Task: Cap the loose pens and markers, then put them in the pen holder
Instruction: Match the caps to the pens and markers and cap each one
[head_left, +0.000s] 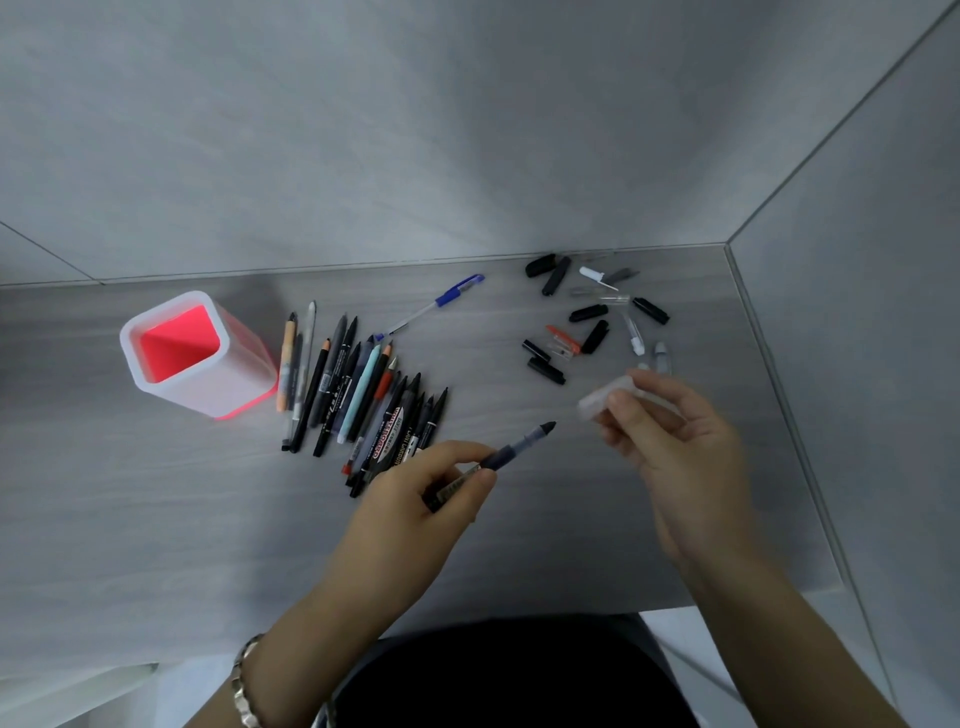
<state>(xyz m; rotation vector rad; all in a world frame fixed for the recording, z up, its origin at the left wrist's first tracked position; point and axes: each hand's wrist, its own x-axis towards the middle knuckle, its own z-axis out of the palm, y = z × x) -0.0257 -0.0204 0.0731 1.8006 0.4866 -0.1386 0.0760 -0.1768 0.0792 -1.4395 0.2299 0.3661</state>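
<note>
My left hand grips a dark uncapped pen by its barrel, tip pointing up and right. My right hand pinches a clear, frosted cap, blurred, a short way right of the pen's tip and apart from it. A row of several loose pens and markers lies left of my left hand. A blue and white pen lies apart behind them. Several loose caps, mostly black, are scattered behind my right hand. The white pen holder with a pink inside stands upright at the left.
The grey desk meets grey walls at the back and on the right, forming a corner. The desk's front edge runs near my body. A metal bracelet is on my left wrist.
</note>
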